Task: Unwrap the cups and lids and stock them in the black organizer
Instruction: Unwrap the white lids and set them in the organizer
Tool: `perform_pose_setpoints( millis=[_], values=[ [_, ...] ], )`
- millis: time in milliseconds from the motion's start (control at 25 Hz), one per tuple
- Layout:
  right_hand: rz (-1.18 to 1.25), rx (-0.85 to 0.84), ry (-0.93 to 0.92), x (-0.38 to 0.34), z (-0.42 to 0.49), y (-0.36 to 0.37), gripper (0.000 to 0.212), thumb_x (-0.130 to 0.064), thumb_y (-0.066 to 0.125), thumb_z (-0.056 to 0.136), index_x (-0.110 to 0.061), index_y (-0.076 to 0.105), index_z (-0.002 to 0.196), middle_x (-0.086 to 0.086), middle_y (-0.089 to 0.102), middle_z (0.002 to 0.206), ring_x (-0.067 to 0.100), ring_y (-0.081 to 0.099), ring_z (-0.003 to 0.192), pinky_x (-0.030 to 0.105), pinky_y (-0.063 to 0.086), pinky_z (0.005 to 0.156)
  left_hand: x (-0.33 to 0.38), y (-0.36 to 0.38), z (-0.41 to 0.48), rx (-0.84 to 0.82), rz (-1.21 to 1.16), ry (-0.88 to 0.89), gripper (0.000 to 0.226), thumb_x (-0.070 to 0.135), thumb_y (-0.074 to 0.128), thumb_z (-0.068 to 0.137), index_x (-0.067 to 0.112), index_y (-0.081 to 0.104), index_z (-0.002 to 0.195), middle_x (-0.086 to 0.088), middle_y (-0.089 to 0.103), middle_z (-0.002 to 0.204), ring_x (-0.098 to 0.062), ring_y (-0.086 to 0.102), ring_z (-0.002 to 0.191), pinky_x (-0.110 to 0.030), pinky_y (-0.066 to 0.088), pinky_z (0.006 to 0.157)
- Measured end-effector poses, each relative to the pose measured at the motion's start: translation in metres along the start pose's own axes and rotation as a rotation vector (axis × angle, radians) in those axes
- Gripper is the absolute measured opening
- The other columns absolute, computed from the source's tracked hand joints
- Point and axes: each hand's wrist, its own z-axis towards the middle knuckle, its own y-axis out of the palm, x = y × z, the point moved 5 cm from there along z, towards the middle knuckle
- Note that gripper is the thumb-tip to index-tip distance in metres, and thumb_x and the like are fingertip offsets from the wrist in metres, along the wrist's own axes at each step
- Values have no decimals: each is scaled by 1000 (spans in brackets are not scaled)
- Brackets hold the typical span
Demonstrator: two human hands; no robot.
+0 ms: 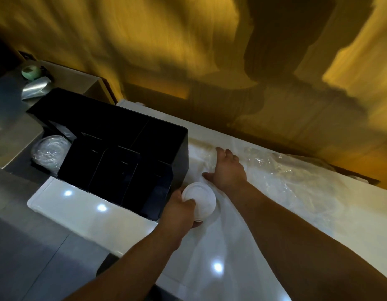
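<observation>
White lids (199, 200), a short stack, gripped in the left hand (179, 211) with fingers curled round the rim, just beside the front right corner of the black organizer (131, 153). Organizer stands on the white tabletop (84, 205), its visible compartments dark. Right hand (228, 170) lies open, fingers spread, flat on clear plastic wrap (286, 170) strewn to the right. Wrapped clear lids (50, 151) lie left of the organizer.

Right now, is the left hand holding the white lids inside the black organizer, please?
No, the left hand grips the white lids above the counter, just outside the black organizer.
</observation>
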Motion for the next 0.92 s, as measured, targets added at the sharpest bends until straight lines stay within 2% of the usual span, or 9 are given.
perform_pose_setpoints(
  millis=[160,360,480,600,760,920],
  values=[
    [-45,4,-28,3,4,3,88,-49,76,88,-16,31,156,18,50,150,40,50,133,49,48,105,0,-1,4,23,46,7,49,2,56,101,20,50,146,-15,48,140,-44,50,127,-58,62,86],
    [-12,0,-49,13,-1,5,98,-55,81,81,-18,31,156,17,47,151,40,48,134,49,48,106,-4,0,2,-2,54,44,42,4,54,102,21,52,140,-13,51,133,-41,53,121,-58,63,86],
    [-5,7,-59,12,0,4,98,-56,81,81,-20,31,157,14,51,152,38,50,134,49,47,108,-6,0,2,0,63,60,39,4,54,102,23,53,137,-9,52,126,-36,54,114,-50,65,78],
    [5,4,-65,10,-6,2,93,-53,82,80,-21,36,154,14,55,147,37,52,131,47,48,107,-7,-3,6,23,75,53,41,5,56,102,24,54,138,-8,52,126,-35,54,112,-40,65,62],
    [327,-6,10,19,-34,-16,81,-53,82,77,-26,47,145,9,59,140,33,57,123,45,52,98,-10,-6,9,13,59,52,44,6,57,101,23,54,142,-9,51,129,-38,54,116,-44,65,66],
    [612,-31,59,26,-71,-40,54,-64,63,76,-42,57,125,-8,64,122,17,65,102,32,48,76,-11,-8,11,-11,5,61,44,6,57,101,23,55,141,-8,55,128,-34,57,110,-35,64,57]
  ],
)
